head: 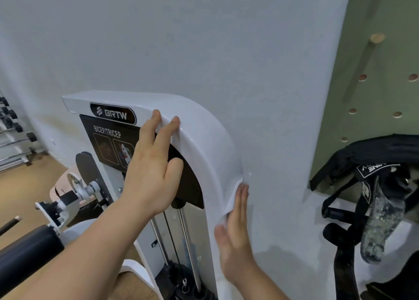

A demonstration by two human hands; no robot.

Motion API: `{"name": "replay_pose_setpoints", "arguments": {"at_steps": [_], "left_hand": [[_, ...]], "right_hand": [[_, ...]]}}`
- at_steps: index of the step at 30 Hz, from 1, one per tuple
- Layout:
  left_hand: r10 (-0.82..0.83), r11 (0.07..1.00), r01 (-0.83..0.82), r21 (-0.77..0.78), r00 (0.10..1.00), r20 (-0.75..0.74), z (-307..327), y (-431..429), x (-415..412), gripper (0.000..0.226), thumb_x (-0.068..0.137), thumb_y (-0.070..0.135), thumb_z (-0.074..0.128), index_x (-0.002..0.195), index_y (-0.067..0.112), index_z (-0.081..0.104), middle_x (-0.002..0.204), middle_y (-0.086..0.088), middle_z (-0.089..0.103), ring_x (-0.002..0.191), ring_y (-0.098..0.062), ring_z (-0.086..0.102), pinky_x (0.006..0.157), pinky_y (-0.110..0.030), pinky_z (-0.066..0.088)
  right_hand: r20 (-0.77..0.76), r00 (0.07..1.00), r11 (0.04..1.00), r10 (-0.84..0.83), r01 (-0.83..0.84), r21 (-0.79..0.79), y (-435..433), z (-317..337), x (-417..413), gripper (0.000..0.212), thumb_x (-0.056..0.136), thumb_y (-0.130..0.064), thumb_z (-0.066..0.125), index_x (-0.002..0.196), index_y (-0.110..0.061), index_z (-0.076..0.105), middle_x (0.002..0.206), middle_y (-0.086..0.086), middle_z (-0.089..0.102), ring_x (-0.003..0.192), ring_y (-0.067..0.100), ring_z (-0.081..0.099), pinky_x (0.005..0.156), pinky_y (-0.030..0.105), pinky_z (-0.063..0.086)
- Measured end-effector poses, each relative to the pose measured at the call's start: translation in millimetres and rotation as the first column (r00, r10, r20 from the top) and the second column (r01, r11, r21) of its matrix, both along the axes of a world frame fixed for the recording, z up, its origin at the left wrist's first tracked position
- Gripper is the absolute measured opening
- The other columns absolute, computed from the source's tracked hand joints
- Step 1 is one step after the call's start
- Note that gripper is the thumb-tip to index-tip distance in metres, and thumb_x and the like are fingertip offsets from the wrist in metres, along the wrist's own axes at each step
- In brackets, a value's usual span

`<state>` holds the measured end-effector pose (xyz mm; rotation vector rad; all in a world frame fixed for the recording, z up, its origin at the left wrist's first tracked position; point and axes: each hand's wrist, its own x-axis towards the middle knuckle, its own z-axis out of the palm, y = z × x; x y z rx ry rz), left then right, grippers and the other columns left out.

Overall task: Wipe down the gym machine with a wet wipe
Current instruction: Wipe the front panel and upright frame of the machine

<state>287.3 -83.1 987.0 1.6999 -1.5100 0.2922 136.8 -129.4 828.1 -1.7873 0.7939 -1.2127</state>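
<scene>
Green pegboard [374,95] on the right, black straps [362,159] hanging below it, dumbbell rack [13,129] far left, wooden floor [27,186], white wall [204,39]

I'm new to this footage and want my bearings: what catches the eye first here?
The glossy white curved gym machine housing with its black BRTW badge fills the centre. The left hand rests flat on its front edge, while the right hand presses a white wet wipe against its outer side. Black fabric straps hang at far right.

The wooden floor [25,186] fills the 8 o'clock corner. A rack of dumbbells [13,139] stands on it at 9 o'clock, beside the wall [49,109]. The white gym machine [204,145] rises from it towards 6 o'clock, its base mostly hidden.
</scene>
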Motion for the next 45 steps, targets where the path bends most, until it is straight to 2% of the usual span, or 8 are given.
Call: {"name": "replay_pose_setpoints", "arguments": {"at_steps": [2,4,11,17,25,29,37,45], "left_hand": [[0.002,1.000,-0.002,-0.005,1.000,0.002,0.3,-0.4,0.7,0.077,0.081,0.024,0.038,0.157,0.031,0.032,0.169,0.004,0.009,0.155,-0.017,0.015,0.110,-0.033,0.027],[0.004,1.000,-0.004,-0.004,1.000,0.005,0.5,-0.2,2.0,0.076,0.081,0.023,0.037,0.157,0.029,0.034,0.168,0.002,0.011,0.155,-0.016,0.016,0.110,-0.032,0.026],[-0.030,1.000,0.030,-0.004,0.999,-0.026,-1.5,0.6,9.1,0.077,0.081,0.021,0.036,0.156,0.034,0.033,0.168,0.009,0.010,0.156,-0.008,0.010,0.112,-0.026,0.020],[-0.033,0.999,0.034,0.023,0.999,-0.041,-1.9,1.1,7.9,0.080,0.081,0.021,0.038,0.158,0.039,0.026,0.169,0.013,0.003,0.156,-0.011,0.009,0.112,-0.031,0.024],[-0.043,0.999,0.043,0.012,0.999,-0.034,-7.5,-2.3,8.1,0.082,0.087,0.007,0.046,0.160,0.036,0.024,0.171,0.006,0.000,0.158,-0.013,0.004,0.117,-0.028,0.016],[-0.028,0.999,0.028,0.023,1.000,0.004,-11.5,-4.4,12.2,0.093,0.083,-0.005,0.050,0.162,0.033,0.018,0.172,0.004,-0.005,0.159,-0.017,0.001,0.124,-0.038,0.019],[-0.036,0.996,0.021,0.083,0.984,0.177,-5.2,8.0,-1.1,0.090,0.081,0.016,0.052,0.163,0.025,0.016,0.172,-0.003,-0.006,0.159,-0.024,-0.001,0.123,-0.061,0.003],[-0.131,0.991,0.110,0.071,0.871,0.473,-56.4,16.5,-24.6,0.070,0.093,0.031,0.043,0.160,0.016,0.031,0.172,-0.003,0.011,0.159,-0.023,0.003,0.123,-0.062,0.006]], "right_hand": [[0.057,0.998,0.993,0.021,-0.028,0.114,-15.8,29.0,-0.5,0.091,0.080,-0.086,0.034,0.148,-0.051,-0.016,0.164,-0.019,-0.032,0.150,-0.004,-0.028,0.128,0.042,-0.011],[-0.008,0.999,0.999,0.031,-0.031,-0.017,-31.2,66.6,0.9,0.101,0.070,-0.104,0.022,0.149,-0.052,-0.013,0.164,-0.016,-0.033,0.148,-0.001,-0.033,0.125,0.035,-0.017],[-0.299,0.943,0.823,-0.145,-0.053,-0.566,-2.8,61.0,11.0,0.096,0.093,-0.082,0.018,0.165,-0.023,-0.005,0.170,0.004,-0.025,0.156,0.028,-0.025,0.127,0.046,-0.012],[-0.280,0.939,0.883,-0.197,0.046,-0.467,7.2,-48.2,-2.1,0.093,0.100,-0.070,0.039,0.165,-0.014,0.003,0.170,0.022,-0.014,0.157,0.045,-0.009,0.111,0.077,0.027],[-0.297,0.934,0.831,-0.199,0.000,-0.556,-30.0,88.0,12.6,0.092,0.095,-0.077,0.019,0.162,-0.022,-0.012,0.172,0.003,-0.015,0.158,0.021,-0.018,0.129,0.051,0.001],[-0.307,0.921,0.835,-0.238,0.032,-0.550,-11.4,39.1,8.3,0.095,0.100,-0.070,0.031,0.163,-0.015,-0.013,0.171,0.007,-0.020,0.159,0.026,-0.016,0.129,0.046,-0.002],[-0.295,0.955,1.000,0.010,-0.010,0.002,8.3,-31.3,-8.6,0.111,0.079,-0.075,0.037,0.150,-0.025,-0.033,0.155,-0.015,-0.048,0.149,0.000,-0.033,0.128,0.040,-0.004],[-0.107,0.994,0.984,0.025,-0.043,-0.175,10.1,45.9,5.8,0.107,0.082,-0.094,0.015,0.156,-0.028,-0.024,0.164,-0.012,-0.037,0.151,0.004,-0.032,0.122,0.022,-0.020]]}}
